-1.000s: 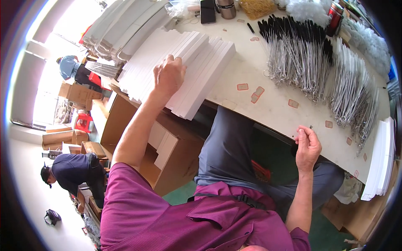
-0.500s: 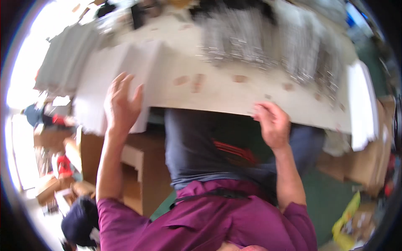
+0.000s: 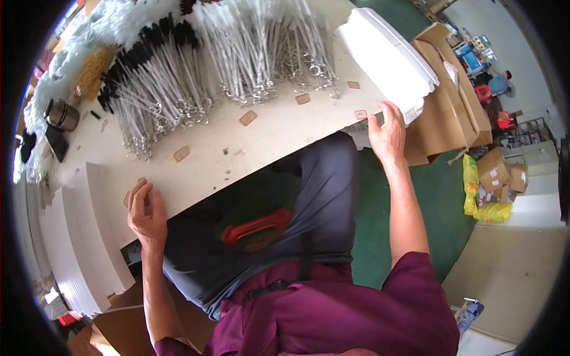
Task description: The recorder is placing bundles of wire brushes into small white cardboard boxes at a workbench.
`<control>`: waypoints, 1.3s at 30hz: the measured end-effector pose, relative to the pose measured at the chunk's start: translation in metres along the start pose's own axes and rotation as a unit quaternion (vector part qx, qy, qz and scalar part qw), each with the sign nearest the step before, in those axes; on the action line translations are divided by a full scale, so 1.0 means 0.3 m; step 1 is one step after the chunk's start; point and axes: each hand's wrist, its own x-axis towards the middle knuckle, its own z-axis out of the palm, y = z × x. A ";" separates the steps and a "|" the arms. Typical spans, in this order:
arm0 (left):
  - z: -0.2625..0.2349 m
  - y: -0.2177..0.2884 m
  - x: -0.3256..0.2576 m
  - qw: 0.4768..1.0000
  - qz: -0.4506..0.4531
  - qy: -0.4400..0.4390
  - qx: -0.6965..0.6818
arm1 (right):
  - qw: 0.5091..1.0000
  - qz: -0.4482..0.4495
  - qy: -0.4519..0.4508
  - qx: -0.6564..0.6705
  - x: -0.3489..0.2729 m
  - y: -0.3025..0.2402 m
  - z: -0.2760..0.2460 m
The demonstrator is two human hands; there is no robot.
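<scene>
- The left hand (image 3: 147,216), loosely curled with its thumb apart, is over the front edge of the table (image 3: 267,130).
- White strips (image 3: 77,249) lie near it, leftward.
- The right hand (image 3: 387,135) spreads thumb from fingers beside the white stack (image 3: 389,59) at the table's right end; contact cannot be told.
- Ring-ended rods (image 3: 243,59) lie beyond.

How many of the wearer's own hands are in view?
2. The left hand is at the table's front edge, just right of the left white stack; the right hand is beside the right white stack. Neither is hidden.
</scene>
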 end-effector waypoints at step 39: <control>-0.007 0.064 -0.029 0.994 0.072 0.035 0.077 | 0.819 0.187 -0.105 0.533 0.039 -0.185 -0.133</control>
